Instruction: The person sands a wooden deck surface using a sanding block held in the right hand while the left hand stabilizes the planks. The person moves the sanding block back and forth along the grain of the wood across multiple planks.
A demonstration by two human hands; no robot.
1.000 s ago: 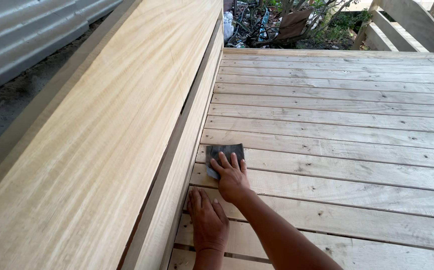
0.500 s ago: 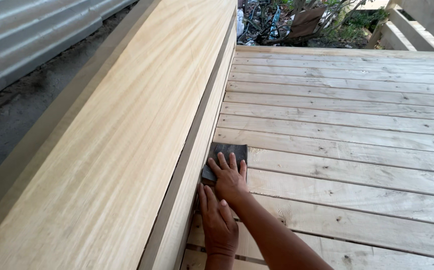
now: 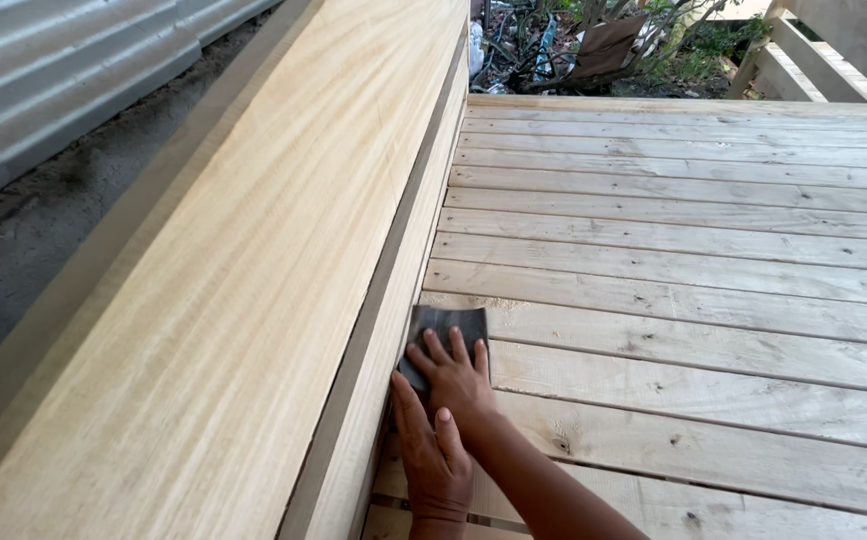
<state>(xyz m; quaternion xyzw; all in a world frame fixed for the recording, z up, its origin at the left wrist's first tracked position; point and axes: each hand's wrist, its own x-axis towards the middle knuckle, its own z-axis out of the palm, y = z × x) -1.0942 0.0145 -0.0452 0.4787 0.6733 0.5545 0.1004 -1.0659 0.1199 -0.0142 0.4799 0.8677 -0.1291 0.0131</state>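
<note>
While I lean over the deck: both of my hands work low, close against the bench.
Right hand (image 3: 458,378): flat, fingers spread wide, palm pressing the sandpaper down rather than gripping it.
Sandpaper (image 3: 450,325): a dark grey sheet, roughly square, lying on a deck board just beside the bench's lower rail; my fingers cover its near half.
Left hand (image 3: 431,455): flat and open on the deck boards, fingers together and pointing forward, just behind my right hand and touching its wrist area; it holds nothing.
Bench (image 3: 253,260): pale wood with a strong grain, a long wide top running away on my left, with a narrow dark gap under the top plank.
Deck (image 3: 693,250): pale planks laid crosswise, with small dark knots and thin gaps between them.
Metal sheet (image 3: 63,70): grey and ribbed, far left beyond the bench, with dark ground below it.
Brown board (image 3: 608,45): a flat brown panel leaning among the green bushes past the deck's far end; I cannot tell whether it bears any marking.
</note>
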